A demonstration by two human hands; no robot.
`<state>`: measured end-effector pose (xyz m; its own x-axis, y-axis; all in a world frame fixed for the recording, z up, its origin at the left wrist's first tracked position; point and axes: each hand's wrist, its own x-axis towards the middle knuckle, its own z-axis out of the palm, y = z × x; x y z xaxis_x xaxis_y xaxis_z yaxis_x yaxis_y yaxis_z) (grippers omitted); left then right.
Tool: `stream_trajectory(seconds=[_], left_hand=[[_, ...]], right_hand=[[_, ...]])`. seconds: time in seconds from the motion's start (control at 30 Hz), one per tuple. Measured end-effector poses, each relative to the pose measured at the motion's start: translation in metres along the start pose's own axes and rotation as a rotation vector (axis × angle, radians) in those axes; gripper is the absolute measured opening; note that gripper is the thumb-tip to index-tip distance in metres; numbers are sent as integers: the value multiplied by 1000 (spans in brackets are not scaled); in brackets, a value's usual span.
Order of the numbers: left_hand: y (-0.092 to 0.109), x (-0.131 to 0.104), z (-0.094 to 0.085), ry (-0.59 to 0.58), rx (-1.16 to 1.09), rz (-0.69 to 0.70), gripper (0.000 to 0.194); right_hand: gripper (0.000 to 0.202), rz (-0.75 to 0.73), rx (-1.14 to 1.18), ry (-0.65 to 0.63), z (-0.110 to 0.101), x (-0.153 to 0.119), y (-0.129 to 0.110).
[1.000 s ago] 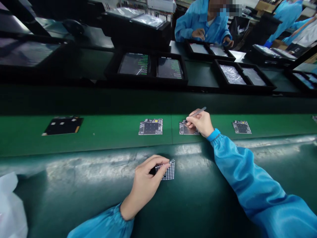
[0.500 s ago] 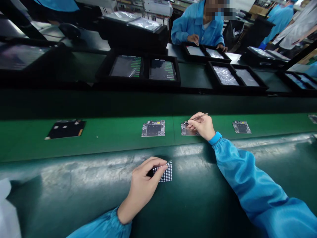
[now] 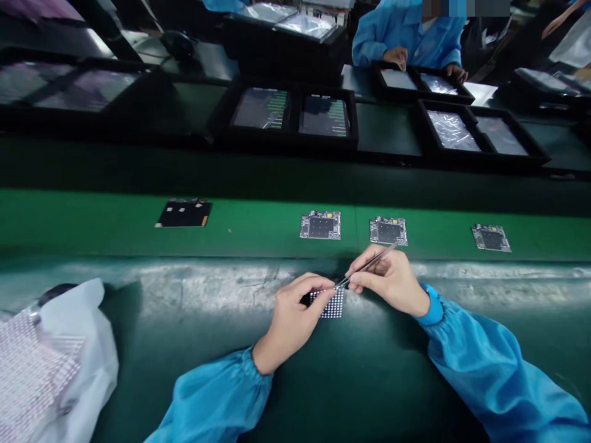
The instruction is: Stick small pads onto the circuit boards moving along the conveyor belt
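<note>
Pinched between thumb and fingers of my left hand (image 3: pixel 298 317) is a small dark sheet of round white stickers (image 3: pixel 333 306), held above the near green mat. My right hand (image 3: pixel 388 280) grips metal tweezers (image 3: pixel 369 264), whose tips meet the top edge of the sheet beside my left fingertips. Whether a sticker is between the tips is too small to tell. Just beyond my right hand lies a circuit board (image 3: pixel 388 231) on the green strip. A second circuit board (image 3: pixel 320 226) lies left of it, and a third circuit board (image 3: pixel 490 237) to the right.
A black-covered board (image 3: pixel 184 214) lies farther left on the strip. At the lower left is a white plastic bag (image 3: pixel 99 351) with dotted sheets. Black trays (image 3: pixel 295 143) holding wrapped panels line the raised far ledge. Across it, a person in blue (image 3: pixel 410 37) handles another tray.
My right hand has come back from the circuit board to the sticker sheet, bringing the tweezers to its edge. My left hand still holds the sheet. The whole view has shifted.
</note>
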<state>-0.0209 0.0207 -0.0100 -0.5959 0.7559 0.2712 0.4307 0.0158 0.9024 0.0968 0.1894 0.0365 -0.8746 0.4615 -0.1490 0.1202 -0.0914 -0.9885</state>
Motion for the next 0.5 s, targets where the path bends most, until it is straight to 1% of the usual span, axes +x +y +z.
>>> stream_trajectory(seconds=[0.23, 0.5], left_hand=[[-2, -2, 0, -8, -4, -13, 7], [-1, -1, 0, -5, -8, -4, 7]], right_hand=[[26, 5, -9, 5, -1, -1, 3], [20, 7, 6, 5, 1, -2, 4]])
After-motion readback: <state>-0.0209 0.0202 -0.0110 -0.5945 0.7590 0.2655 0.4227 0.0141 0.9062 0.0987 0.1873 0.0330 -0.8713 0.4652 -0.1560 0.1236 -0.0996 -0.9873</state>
